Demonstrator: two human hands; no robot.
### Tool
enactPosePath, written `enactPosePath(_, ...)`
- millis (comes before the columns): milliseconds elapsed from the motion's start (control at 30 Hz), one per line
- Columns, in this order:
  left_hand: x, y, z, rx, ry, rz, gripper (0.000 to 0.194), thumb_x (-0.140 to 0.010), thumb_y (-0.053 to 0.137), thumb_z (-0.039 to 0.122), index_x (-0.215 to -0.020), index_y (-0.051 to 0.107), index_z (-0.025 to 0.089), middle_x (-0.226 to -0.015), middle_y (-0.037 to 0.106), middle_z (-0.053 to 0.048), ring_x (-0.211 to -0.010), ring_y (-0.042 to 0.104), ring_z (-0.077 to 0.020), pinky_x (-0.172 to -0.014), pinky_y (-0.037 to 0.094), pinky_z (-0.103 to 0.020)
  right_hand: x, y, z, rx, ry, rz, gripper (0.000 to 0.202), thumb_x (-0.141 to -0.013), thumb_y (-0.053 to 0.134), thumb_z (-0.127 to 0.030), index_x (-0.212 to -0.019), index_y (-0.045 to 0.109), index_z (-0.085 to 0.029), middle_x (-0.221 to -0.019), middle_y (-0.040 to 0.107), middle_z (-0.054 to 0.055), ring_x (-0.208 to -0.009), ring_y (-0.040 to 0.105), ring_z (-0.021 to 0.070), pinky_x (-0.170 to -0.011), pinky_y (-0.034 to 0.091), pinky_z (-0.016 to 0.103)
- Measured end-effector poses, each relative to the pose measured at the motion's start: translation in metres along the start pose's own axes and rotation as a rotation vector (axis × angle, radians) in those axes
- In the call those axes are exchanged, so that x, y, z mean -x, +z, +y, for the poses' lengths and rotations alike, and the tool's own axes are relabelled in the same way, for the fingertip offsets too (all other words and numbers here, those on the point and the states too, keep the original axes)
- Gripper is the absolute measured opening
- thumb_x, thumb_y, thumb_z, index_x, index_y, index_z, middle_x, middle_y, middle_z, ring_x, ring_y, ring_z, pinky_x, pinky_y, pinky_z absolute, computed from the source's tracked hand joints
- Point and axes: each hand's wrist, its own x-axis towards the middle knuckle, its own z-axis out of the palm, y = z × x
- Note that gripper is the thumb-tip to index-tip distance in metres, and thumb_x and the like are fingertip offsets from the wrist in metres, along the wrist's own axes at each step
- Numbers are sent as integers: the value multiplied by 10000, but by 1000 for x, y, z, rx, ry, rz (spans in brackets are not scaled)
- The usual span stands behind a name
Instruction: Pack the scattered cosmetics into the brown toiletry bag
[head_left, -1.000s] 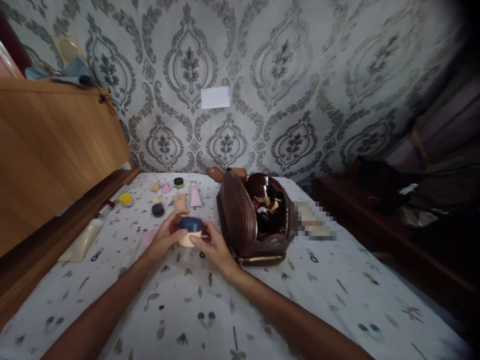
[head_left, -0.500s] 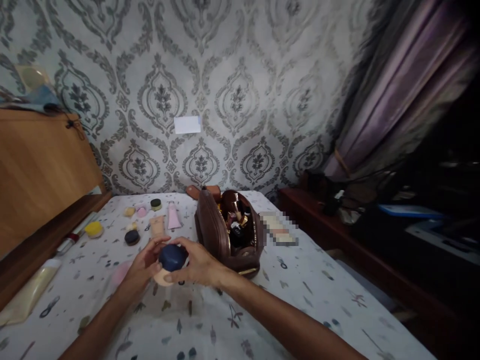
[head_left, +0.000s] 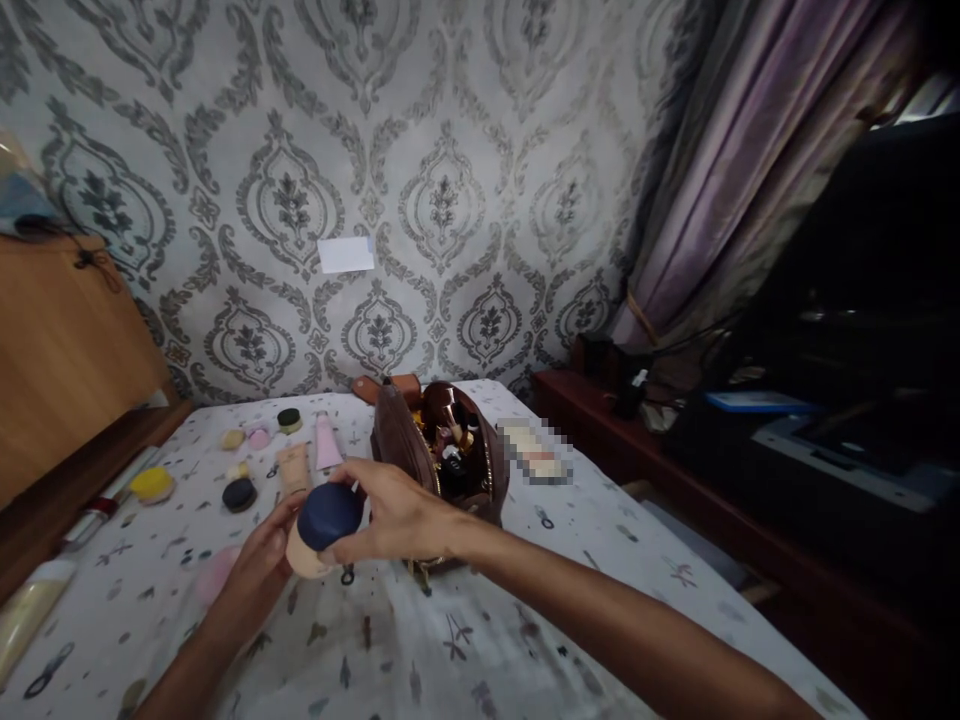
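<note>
A round cosmetic jar, with a dark blue lid [head_left: 330, 516] and a beige body [head_left: 304, 558], is held above the bed in front of me. My right hand [head_left: 397, 515] grips it from the right, its thumb below the lid and its fingers over the far side. Closed against the left side of the jar is my left hand [head_left: 262, 560], its fingertips partly hidden. Just beyond my right hand stands a brown makeup bag [head_left: 401, 430], unzipped, with several small cosmetics inside. A peach tube [head_left: 293, 468] and a pink tube [head_left: 327, 442] lie behind the jar.
Several small jars are spread on the left, among them a yellow-lidded jar [head_left: 152, 485] and a black-lidded jar [head_left: 239, 494]. A cream tube [head_left: 34, 610] lies at the left edge. A pink round item [head_left: 216, 577] is partly behind my left arm. A blurred-out item [head_left: 536, 452] lies right of the bag.
The view has turned slightly right, so things sit further left. The jar appears nearer and more tilted in my hands, and my right hand reaches further over it.
</note>
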Motion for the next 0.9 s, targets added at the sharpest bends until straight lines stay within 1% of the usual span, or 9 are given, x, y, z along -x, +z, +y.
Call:
enactPosePath(67,-1,-2,-1,-12,0,-15,595,-711,732,606,-1177,663,244,-1107,701,-100,-816,639,-240,-642,533,-303,-2,-11,-3,-50,9,10,465,-586,855,-308,-969,612,-207,-851,587,-28,-765,546,148,-650,414,242)
enactPosePath(167,-3,-5,-4,-1,-1,-59,533,-754,716,559,-1159,672,215,-1030,701,-120,-831,634,-256,-623,536,-312,-5,-32,-5,-202,-34,43,439,-604,833,-326,-958,603,-205,-871,599,-23,-819,566,161,-693,442,251)
enactPosePath(267,-5,-7,-7,2,-13,-80,479,-771,704,548,-1093,697,194,-954,688,-133,-855,644,-282,-618,532,-317,-5,-60,-9,-349,-84,83,402,-641,797,-301,-973,598,-193,-920,613,-10,-893,586,170,-780,463,281)
enactPosePath(367,-6,-8,-8,-34,-41,-101,455,-785,692,545,-1060,713,182,-947,677,-139,-861,639,-280,-631,529,-318,-4,-93,-12,-349,-61,135,427,-701,758,-301,-1089,614,-194,-983,633,8,-913,607,176,-815,470,317)
enactPosePath(467,-7,-7,-11,-60,-59,-112,460,-777,687,565,-1038,722,188,-940,678,-133,-849,630,-273,-633,525,-325,-11,-125,-3,-187,-15,224,511,-706,760,-326,-1180,621,-193,-998,643,27,-863,612,183,-767,482,323)
enactPosePath(533,-7,-7,-12,-69,-66,-106,472,-760,690,586,-1014,729,190,-912,682,-127,-817,625,-265,-614,516,-322,-20,-141,10,9,-1,277,518,-691,771,-319,-1167,635,-169,-955,650,31,-824,603,179,-748,471,309)
enactPosePath(600,-8,-6,-13,-79,-78,-89,486,-741,698,604,-988,734,187,-890,687,-125,-798,622,-263,-597,505,-316,-29,-152,25,237,43,298,515,-676,783,-290,-1153,642,-157,-907,655,24,-796,596,173,-733,450,287)
enactPosePath(733,-10,-7,-16,-98,-126,-51,520,-692,722,633,-946,736,179,-864,695,-126,-768,625,-265,-580,494,-315,-45,-157,49,608,163,232,541,-666,803,-288,-1164,633,-161,-947,681,43,-825,614,195,-710,413,263)
enactPosePath(900,-17,-15,-27,-131,-173,-44,577,-660,707,696,-898,745,171,-819,697,-121,-740,629,-255,-577,492,-313,-62,-148,66,830,167,70,567,-670,783,-365,-1175,610,-176,-1040,693,88,-923,637,261,-687,414,275)
